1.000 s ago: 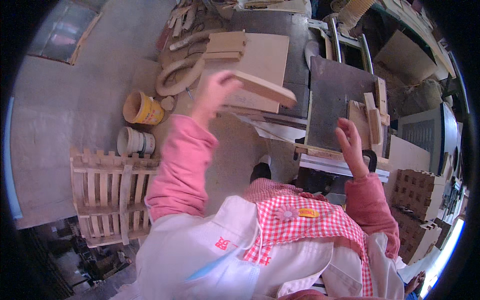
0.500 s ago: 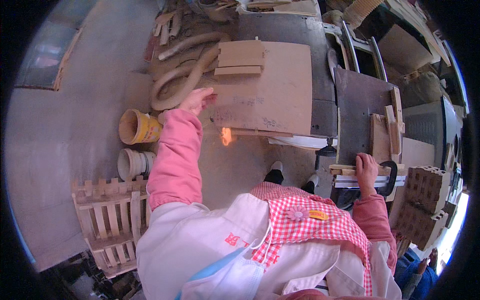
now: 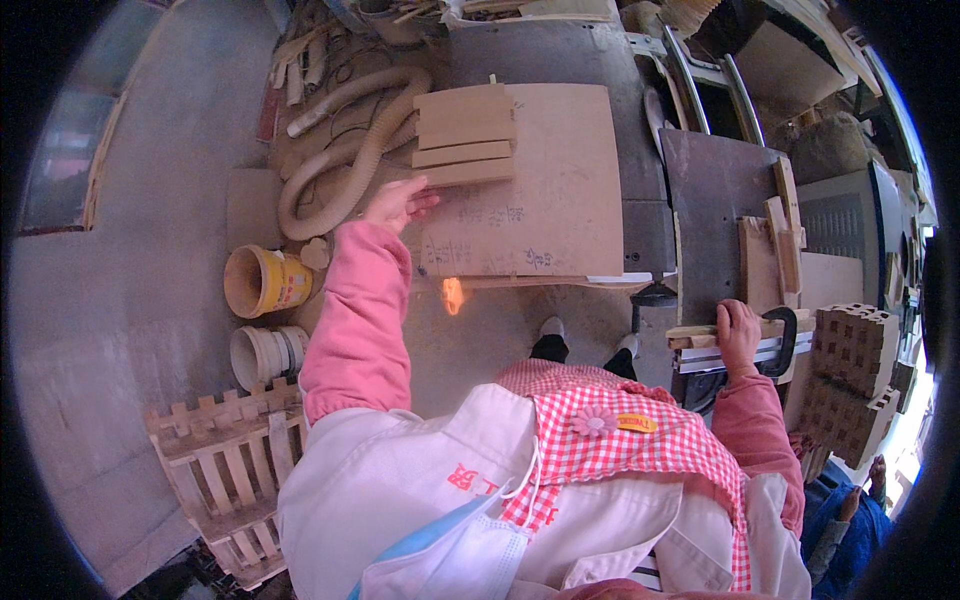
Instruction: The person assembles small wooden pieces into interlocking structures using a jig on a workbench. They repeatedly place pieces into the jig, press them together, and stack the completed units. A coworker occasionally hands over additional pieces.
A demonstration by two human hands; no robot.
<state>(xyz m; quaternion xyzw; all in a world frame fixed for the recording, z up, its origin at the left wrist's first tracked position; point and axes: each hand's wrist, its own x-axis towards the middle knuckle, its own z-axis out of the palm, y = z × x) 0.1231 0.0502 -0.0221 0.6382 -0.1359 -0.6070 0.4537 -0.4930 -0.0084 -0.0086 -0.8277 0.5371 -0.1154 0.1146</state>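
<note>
My left hand (image 3: pixel 400 203) reaches out with fingers extended, at the left edge of a brown flat board (image 3: pixel 570 150) lying on the dark machine table. Its fingertips are just beside the nearest of several wooden strips (image 3: pixel 465 173) lying side by side on that board. Whether they touch the strip I cannot tell. My right hand (image 3: pixel 738 335) is curled over a wooden rail (image 3: pixel 695 336) at the near edge of a second dark tabletop (image 3: pixel 715 200). A black C-clamp (image 3: pixel 785 340) is fixed to the rail next to that hand.
A ribbed hose (image 3: pixel 355 165) coils left of the board. On the floor stand a yellow bucket (image 3: pixel 268 282), a white bucket (image 3: pixel 265 355) and a slatted wooden rack (image 3: pixel 225 465). Stacked notched wooden blocks (image 3: pixel 853 350) are at right. Another person in blue (image 3: pixel 845 530) shows at lower right.
My left hand has come closer to the wooden strips. Two separate strips now show at the near side of the group, where one showed before. The right hand stays on the rail.
</note>
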